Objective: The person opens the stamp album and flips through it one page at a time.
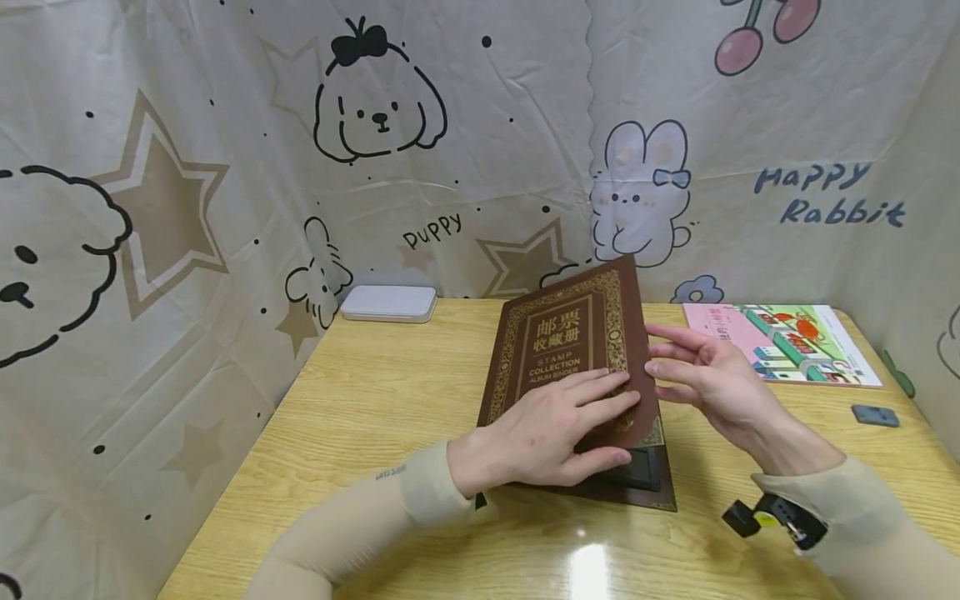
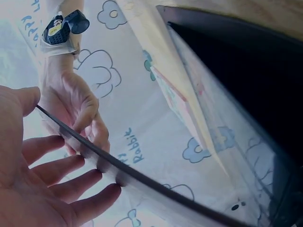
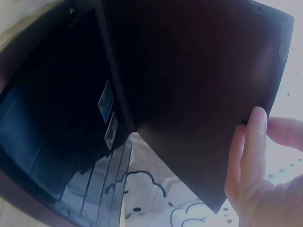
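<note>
A brown stamp album [image 1: 555, 342] stands partly open on the table, its front cover [image 3: 189, 71] raised at an angle. Gold lettering and a patterned border decorate the outside. My left hand [image 1: 555, 429] rests across the outer cover with fingers extended; in the left wrist view its fingertips [image 2: 113, 189] touch the cover. At the free right edge, my right hand [image 1: 712, 379] holds the cover, fingers [image 3: 253, 146] against its dark inner side and thumb outside. Black pages [image 3: 52, 137] inside carry two small stamps [image 3: 106, 101].
A white flat case [image 1: 388, 303] lies at the table's back left. On the right are a colourful picture book [image 1: 787, 346] and a small grey-blue object [image 1: 875, 415]. A printed curtain [image 1: 465, 125] surrounds the wooden table [image 1: 360, 383].
</note>
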`<state>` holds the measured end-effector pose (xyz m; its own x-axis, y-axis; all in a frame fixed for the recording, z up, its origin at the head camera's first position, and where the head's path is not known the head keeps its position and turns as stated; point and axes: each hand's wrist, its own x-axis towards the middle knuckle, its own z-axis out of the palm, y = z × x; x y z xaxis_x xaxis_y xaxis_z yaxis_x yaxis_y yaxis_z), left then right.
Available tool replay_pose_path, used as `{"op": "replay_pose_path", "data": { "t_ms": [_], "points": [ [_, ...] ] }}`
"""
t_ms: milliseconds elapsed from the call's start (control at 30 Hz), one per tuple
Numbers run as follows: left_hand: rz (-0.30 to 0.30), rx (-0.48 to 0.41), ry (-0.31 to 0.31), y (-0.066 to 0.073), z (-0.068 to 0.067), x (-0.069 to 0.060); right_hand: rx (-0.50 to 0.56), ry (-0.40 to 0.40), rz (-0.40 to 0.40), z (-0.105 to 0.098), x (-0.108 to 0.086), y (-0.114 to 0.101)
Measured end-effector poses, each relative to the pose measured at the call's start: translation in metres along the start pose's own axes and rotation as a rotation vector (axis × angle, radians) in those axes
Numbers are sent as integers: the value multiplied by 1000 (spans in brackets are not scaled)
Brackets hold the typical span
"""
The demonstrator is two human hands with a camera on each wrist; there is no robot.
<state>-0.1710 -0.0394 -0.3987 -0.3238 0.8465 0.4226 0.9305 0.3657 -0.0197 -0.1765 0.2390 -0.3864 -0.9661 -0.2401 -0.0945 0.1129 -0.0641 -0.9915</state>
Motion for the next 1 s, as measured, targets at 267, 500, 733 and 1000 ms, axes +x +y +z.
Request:
{"op": "replay_pose_path", "data": {
  "t_ms": [267, 500, 733, 1000],
  "points": [
    [51, 6, 88, -1, -10, 10, 28, 10, -5, 12, 1, -12],
    [63, -2, 114, -2, -17, 12, 65, -8, -39, 15, 1, -16],
    [114, 0, 138, -3, -20, 15, 106, -57, -96, 14, 0, -14],
    [170, -13, 137, -6, -26, 20, 48, -110, -118, 12, 0, -10]
  ]
}}
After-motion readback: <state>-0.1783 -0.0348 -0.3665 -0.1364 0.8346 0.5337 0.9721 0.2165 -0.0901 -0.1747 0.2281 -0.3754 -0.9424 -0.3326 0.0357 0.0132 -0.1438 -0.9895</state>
